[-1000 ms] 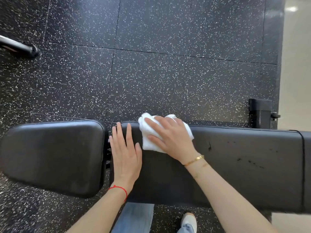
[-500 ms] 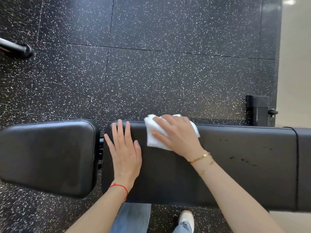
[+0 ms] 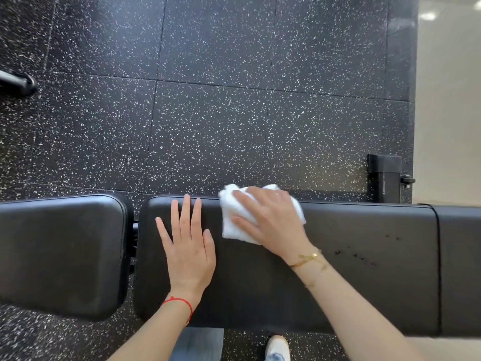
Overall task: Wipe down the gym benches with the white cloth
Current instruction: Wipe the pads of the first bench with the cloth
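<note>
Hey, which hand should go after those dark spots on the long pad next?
The right hand. It already presses the cloth on the long pad, and the spots lie just to its right. The left hand rests flat near the pad's other end, holding nothing.

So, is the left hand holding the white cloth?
No, the left hand lies flat on the bench pad; the right hand presses the white cloth.

White cloth point(image 3: 235, 225), black bench point(image 3: 338, 269), white-speckled black floor point(image 3: 208, 126), red wrist string point(image 3: 182, 303).
</note>
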`<state>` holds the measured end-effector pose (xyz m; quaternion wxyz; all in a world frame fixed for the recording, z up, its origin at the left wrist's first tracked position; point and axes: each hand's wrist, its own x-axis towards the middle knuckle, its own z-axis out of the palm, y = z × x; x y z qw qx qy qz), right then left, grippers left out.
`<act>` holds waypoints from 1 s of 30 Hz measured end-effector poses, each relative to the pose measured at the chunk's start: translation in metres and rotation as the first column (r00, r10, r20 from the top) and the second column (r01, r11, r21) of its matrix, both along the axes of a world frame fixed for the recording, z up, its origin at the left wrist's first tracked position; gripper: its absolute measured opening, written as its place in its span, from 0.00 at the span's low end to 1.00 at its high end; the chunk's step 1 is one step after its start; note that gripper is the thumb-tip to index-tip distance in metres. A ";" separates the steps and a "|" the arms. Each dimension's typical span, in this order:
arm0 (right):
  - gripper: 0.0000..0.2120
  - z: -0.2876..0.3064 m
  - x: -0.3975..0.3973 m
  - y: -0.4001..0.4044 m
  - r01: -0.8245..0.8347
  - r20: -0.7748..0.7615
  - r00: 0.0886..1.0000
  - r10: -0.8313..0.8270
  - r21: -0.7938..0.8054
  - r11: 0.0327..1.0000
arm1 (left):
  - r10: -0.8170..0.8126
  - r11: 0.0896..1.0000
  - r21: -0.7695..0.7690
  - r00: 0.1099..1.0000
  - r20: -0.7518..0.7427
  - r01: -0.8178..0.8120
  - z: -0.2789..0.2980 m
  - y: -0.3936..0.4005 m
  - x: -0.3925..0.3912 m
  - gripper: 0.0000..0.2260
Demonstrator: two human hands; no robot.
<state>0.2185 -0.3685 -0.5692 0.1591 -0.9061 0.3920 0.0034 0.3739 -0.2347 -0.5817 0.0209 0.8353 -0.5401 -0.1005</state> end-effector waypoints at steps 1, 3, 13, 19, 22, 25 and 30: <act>0.23 0.001 -0.018 -0.004 0.010 0.009 1.000 -0.010 -0.014 1.000 | 0.005 1.000 -0.003 1.000 0.004 -0.005 0.000 0.000 0.000 0.27; 0.21 0.003 -0.055 -0.018 0.101 -0.025 0.994 -0.104 -0.083 0.991 | 0.013 1.000 -0.009 1.000 0.009 -0.013 -0.002 -0.001 -0.001 0.28; 0.19 0.004 -0.044 -0.009 0.135 -0.080 0.987 -0.141 -0.067 0.989 | 0.019 0.998 -0.065 0.998 0.058 -0.015 -0.006 -0.003 -0.001 0.28; 0.28 -0.004 -0.092 0.022 -0.033 -0.064 0.998 0.026 -0.103 0.994 | 0.024 0.995 -0.101 0.997 0.076 -0.016 -0.012 -0.003 0.000 0.27; 0.28 -0.007 -0.084 0.015 0.031 -0.114 0.993 -0.042 -0.101 0.994 | 0.024 0.992 -0.124 0.997 0.073 -0.015 -0.013 -0.002 0.000 0.26; 0.27 -0.007 -0.060 0.013 0.181 -0.125 0.972 -0.197 -0.124 0.976 | 0.026 0.987 -0.160 0.998 0.059 -0.016 -0.013 -0.001 0.000 0.25; 0.29 -0.010 -0.070 0.052 0.089 -0.059 0.993 -0.101 -0.178 0.980 | 0.023 0.968 -0.251 1.000 0.017 -0.018 -0.012 0.001 -0.001 0.25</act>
